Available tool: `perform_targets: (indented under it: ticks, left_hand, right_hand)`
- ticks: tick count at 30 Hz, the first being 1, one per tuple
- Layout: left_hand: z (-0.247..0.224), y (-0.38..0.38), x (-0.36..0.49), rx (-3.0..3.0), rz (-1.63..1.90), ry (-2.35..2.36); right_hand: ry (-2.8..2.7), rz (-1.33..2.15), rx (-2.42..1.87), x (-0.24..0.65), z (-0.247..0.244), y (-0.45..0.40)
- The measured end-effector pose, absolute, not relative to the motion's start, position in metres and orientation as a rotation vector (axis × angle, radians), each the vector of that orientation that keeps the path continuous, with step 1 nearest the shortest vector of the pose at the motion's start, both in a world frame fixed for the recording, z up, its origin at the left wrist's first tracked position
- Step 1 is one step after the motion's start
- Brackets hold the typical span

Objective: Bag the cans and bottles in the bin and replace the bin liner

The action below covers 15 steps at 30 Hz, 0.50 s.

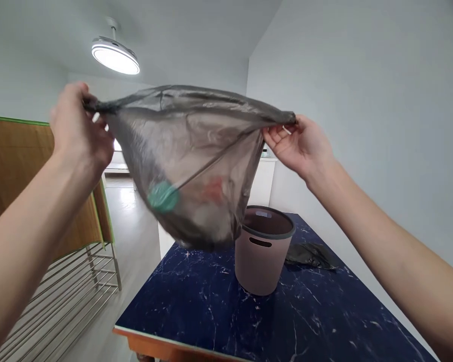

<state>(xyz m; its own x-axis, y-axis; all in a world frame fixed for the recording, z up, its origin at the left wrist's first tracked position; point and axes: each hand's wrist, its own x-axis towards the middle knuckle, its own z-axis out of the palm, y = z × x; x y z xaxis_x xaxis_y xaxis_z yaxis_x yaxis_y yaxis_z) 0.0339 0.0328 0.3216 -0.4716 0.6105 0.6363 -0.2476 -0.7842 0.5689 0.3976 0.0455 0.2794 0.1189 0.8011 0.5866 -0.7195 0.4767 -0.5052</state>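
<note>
Stretched between my two hands hangs a translucent dark garbage bag, its top edge pulled wide. My left hand is closed on one bunched corner of it; my right hand pinches the opposite corner. Through the plastic show a green item and a blurred reddish one, whose kinds I cannot make out. Just behind and to the right of the bag's lower part, a pinkish trash can with a dark rim stands upright on the table. The bag's bottom hangs above the tabletop.
The table has a dark blue marbled top and a wooden edge. Beside the can lies a folded black plastic bag. At the left are a metal rack and a wooden panel; a wall stands at the right.
</note>
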Motion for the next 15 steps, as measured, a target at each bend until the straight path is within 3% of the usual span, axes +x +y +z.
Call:
perform_targets:
  ticks: [9,15]
  left_hand:
    - [0.202,0.013,-0.029,1.280,1.987,1.099]
    - [0.150,-0.006,-0.055,1.396,1.752,1.374]
  right_hand:
    - [-1.041,1.125,-0.348,0.365,0.153,-0.018]
    - [-1.022,1.034,-0.564,0.371,0.095,-0.048]
